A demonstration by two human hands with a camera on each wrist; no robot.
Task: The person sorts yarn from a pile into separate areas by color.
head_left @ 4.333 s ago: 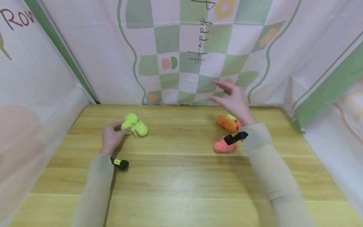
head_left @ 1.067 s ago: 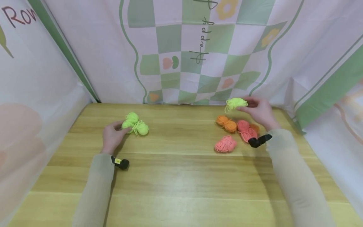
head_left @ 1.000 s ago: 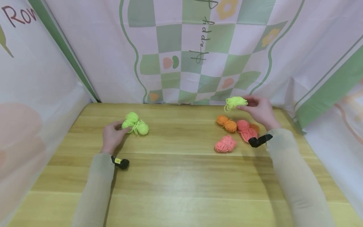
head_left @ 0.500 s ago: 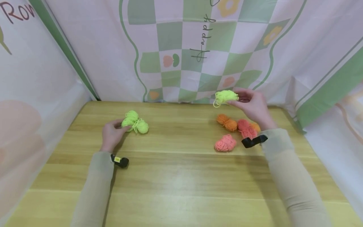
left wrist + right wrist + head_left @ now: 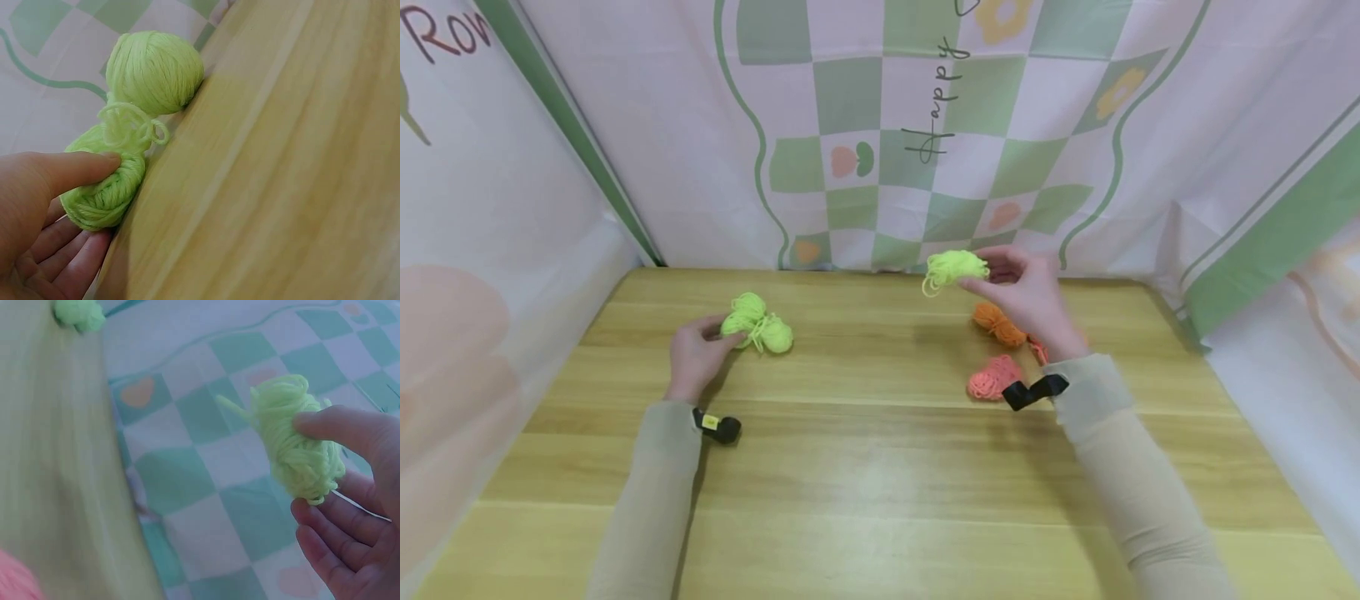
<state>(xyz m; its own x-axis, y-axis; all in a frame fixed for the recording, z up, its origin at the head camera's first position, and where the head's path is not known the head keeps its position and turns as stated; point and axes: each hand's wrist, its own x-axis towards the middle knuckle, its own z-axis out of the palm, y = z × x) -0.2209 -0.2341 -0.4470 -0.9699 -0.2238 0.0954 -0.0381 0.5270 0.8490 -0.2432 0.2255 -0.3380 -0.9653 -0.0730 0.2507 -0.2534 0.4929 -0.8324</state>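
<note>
White cloth [image 5: 658,100], lettered "Happy" behind and cut-off "Ro" at left, walls the table [image 5: 850,483], where work looks partway: left hand [image 5: 696,354], fingers [image 5: 75,265] clamped on lime yarn [image 5: 756,323] resting at left, right hand [image 5: 1030,292] likewise clamping a lime skein [image 5: 957,267] aloft, orange yarn [image 5: 998,325] and pink yarn [image 5: 992,379] apparently outstanding at right.

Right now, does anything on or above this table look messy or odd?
Slightly: the lime yarn bundle in the right hand has loose loops dangling at one end, looking untidier than the smooth lime ball beside the left hand.
</note>
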